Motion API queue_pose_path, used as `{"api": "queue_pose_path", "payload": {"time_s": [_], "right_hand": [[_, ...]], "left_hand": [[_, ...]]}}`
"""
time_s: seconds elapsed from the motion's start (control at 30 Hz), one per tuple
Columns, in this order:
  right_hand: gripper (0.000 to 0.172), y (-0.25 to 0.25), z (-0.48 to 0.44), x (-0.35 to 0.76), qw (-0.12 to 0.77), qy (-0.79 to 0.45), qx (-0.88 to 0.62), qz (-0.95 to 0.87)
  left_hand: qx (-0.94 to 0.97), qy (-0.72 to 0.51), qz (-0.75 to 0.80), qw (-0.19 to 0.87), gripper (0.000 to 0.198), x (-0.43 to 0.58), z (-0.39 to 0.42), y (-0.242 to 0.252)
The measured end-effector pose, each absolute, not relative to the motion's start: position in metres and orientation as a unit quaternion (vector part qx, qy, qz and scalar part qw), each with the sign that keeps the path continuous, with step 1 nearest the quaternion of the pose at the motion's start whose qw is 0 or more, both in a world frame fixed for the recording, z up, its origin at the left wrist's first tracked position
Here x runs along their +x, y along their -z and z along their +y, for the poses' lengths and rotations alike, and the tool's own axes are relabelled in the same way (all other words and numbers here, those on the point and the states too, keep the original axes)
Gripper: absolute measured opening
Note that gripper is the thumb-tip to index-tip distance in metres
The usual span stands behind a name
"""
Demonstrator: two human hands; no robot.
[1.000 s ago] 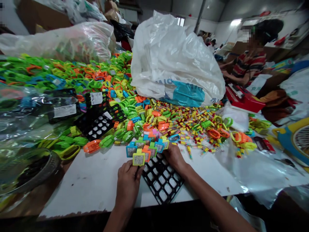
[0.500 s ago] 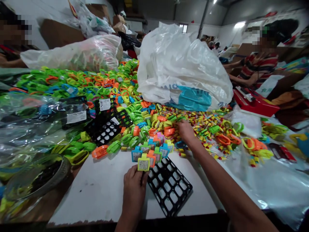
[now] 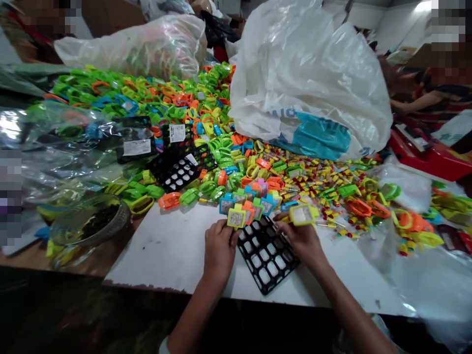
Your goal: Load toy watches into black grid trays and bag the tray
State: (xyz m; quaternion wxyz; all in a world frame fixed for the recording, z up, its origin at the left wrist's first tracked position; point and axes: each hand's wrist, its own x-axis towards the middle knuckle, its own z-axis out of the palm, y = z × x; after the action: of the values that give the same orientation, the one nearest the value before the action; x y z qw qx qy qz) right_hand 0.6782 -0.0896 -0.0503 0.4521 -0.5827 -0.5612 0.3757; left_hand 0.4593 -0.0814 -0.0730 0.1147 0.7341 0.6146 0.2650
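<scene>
A black grid tray (image 3: 266,260) lies on the white board (image 3: 169,246), its far part filled with several small toy watches (image 3: 250,201) in yellow, orange, blue, green and pink. My left hand (image 3: 220,246) is closed at the tray's left corner, just below the front yellow watch (image 3: 236,217); its fingertips are partly hidden, so what they grip is unclear. Over the tray's right side, my right hand (image 3: 303,241) is closed on another yellow watch (image 3: 303,215), face up.
Behind lies a heap of coloured watches (image 3: 147,93) with small yellow-red pieces (image 3: 313,177). A big white bag (image 3: 309,73) stands beyond. More black trays (image 3: 179,172), a glass bowl (image 3: 90,221) and clear plastic are left; a red device (image 3: 424,152) and a person's arm (image 3: 416,102) are right.
My right hand has come back from the heap toward the tray, now with a yellow watch in it. The view has tilted down and shifted left; my left hand stays at the tray.
</scene>
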Motion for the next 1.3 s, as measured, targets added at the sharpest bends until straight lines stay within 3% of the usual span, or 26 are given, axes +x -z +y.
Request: {"api": "queue_pose_path", "payload": {"time_s": [0.2, 0.5, 0.7, 0.9, 1.07, 1.3], "right_hand": [[0.019, 0.061, -0.106, 0.617, 0.438, -0.471, -0.508, -0.573], [0.021, 0.062, -0.099, 0.607, 0.38, -0.324, -0.501, -0.707], [0.024, 0.064, -0.101, 0.592, 0.386, -0.305, -0.529, -0.692], [0.016, 0.051, -0.097, 0.622, 0.396, -0.354, -0.518, -0.671], [0.019, 0.039, -0.073, 0.707, 0.429, -0.143, -0.653, -0.608], [0.028, 0.04, -0.001, 0.745, 0.269, -0.015, -0.691, -0.67]], "left_hand": [[0.737, -0.253, 0.615, 0.121, 0.014, 0.459, -0.08, 0.072], [0.735, -0.245, 0.616, 0.141, 0.02, 0.459, -0.08, 0.071], [0.732, -0.247, 0.618, 0.145, 0.021, 0.458, -0.08, 0.07], [0.733, -0.263, 0.611, 0.142, 0.017, 0.455, -0.077, 0.071], [0.72, -0.275, 0.621, 0.142, 0.019, 0.453, -0.077, 0.071], [0.709, -0.28, 0.633, 0.139, 0.017, 0.439, -0.073, 0.066]]}}
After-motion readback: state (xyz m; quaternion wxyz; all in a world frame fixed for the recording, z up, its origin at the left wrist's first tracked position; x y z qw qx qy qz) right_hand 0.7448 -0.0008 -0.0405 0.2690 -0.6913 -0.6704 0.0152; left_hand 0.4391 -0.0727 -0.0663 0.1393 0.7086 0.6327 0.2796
